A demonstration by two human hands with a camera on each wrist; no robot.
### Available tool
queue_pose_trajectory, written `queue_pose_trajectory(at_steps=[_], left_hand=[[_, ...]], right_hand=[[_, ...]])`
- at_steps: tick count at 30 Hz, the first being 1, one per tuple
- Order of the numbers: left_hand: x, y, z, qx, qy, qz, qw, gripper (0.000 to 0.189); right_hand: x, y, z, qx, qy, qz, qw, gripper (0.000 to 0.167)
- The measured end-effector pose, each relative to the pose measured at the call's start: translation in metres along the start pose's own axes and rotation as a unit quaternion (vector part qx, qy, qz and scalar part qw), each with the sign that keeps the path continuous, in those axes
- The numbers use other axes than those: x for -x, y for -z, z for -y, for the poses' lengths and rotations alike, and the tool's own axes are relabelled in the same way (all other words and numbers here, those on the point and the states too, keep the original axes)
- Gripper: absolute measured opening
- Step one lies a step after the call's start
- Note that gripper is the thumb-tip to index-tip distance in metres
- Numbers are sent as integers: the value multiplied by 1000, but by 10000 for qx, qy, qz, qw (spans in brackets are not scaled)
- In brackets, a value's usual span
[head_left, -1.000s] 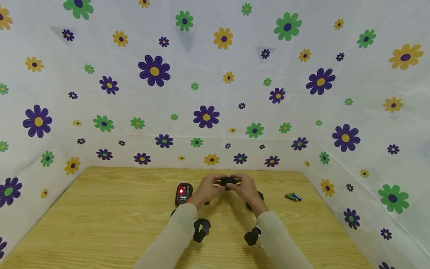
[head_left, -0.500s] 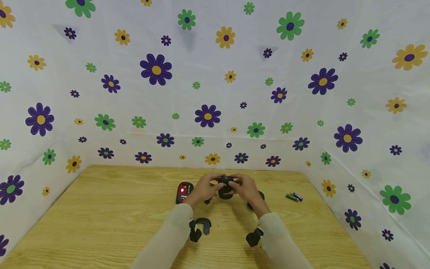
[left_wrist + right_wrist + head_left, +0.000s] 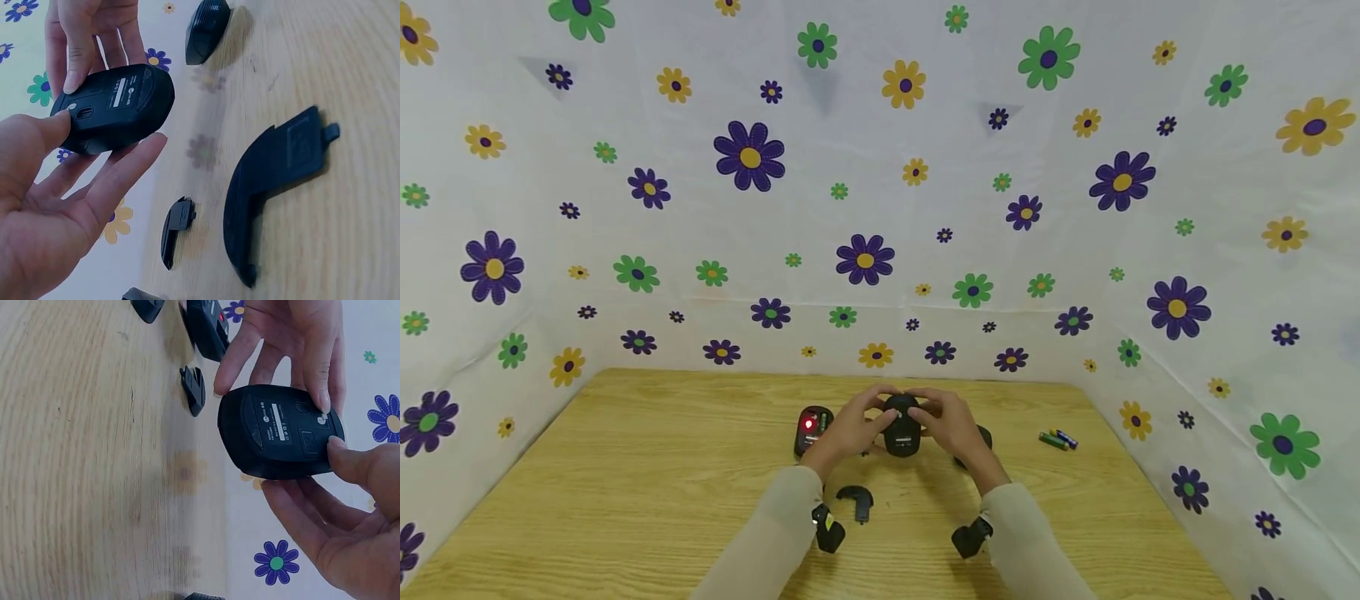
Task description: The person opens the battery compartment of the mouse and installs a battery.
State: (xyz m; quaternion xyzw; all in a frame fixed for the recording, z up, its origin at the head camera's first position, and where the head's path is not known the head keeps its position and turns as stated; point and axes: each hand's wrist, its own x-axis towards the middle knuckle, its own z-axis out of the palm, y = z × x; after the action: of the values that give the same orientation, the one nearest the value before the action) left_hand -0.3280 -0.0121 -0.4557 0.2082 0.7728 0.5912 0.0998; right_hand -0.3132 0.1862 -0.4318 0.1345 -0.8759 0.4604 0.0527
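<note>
Both hands hold a black computer mouse (image 3: 902, 435) above the table, its labelled underside turned toward the head camera. My left hand (image 3: 852, 427) grips one side, thumb on the underside and fingers behind. My right hand (image 3: 952, 423) grips the other side likewise. In the left wrist view, both thumbs press near a small round button and the sensor opening on the mouse (image 3: 122, 103). A loose black curved cover (image 3: 859, 502) lies near my left wrist. A smaller-looking second cover (image 3: 178, 228) lies farther off, mostly hidden by the left hand in the head view.
Left of my hands lies an upturned mouse (image 3: 808, 437) with a red light and a battery inside. Another black mouse (image 3: 977, 448) sits by my right wrist, partly covered. Loose batteries (image 3: 1057, 439) lie at the right. Flowered cloth (image 3: 865, 208) walls surround the wooden table (image 3: 685, 483).
The mouse has been tipped, from edge-on to its underside facing the head camera, and came slightly nearer. Both thumbs now rest on that underside. The left forearm shifted left, uncovering the curved cover.
</note>
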Motion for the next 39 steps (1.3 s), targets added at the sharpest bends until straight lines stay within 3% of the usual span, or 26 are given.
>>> queue_pose_trajectory(at_steps=[9,16,30,39], left_hand=[[14,-3,3,277,111,68,9995,38],[30,-3,-1,407,-60,170,9990,49],[51,-11,3,190,-235,-333,9990,45],[57,-11,5,414,-391,-477,9972,51]], right_hand=[[10,4,-1,-392,68,491,9980,37],[18,3,1,-444,280,580,9969,37],[29,-6,3,-709,72,709,9949,38],[30,-9,5,-449,356,783,9953,39]])
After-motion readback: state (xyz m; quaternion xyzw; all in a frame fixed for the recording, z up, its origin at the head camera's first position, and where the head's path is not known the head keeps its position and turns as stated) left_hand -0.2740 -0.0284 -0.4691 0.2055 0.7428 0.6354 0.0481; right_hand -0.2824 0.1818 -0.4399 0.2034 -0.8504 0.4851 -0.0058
